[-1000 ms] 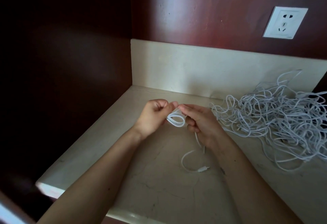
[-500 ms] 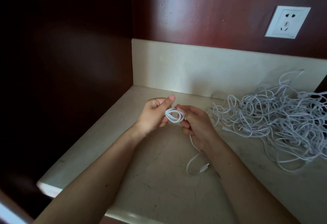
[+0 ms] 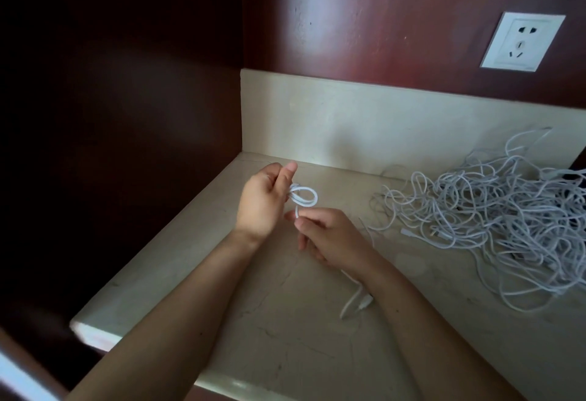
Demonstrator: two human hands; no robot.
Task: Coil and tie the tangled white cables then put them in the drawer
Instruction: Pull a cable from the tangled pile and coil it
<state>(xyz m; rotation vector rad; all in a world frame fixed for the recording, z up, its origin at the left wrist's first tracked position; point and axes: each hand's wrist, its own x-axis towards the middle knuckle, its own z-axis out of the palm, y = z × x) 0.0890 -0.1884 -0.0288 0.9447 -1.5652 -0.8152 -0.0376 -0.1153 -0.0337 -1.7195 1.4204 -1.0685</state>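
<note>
My left hand (image 3: 261, 202) pinches a small coil of white cable (image 3: 305, 199) above the cream counter (image 3: 285, 331). Just below the coil, my right hand (image 3: 329, 237) grips the same cable's free strand. That strand runs under my right wrist, and its plug end (image 3: 364, 301) lies on the counter. A big tangled pile of white cables (image 3: 494, 220) sprawls on the counter to the right, apart from both hands. No drawer is visible.
Dark red wood panels close the nook on the left and behind. A cream backsplash (image 3: 364, 121) runs along the back. A white wall socket (image 3: 522, 41) sits upper right. The counter's front edge (image 3: 95, 334) is near left.
My right hand has dropped below the coil and slid down the strand. My left hand has lifted slightly with the coil. The loose tail on the counter has shortened.
</note>
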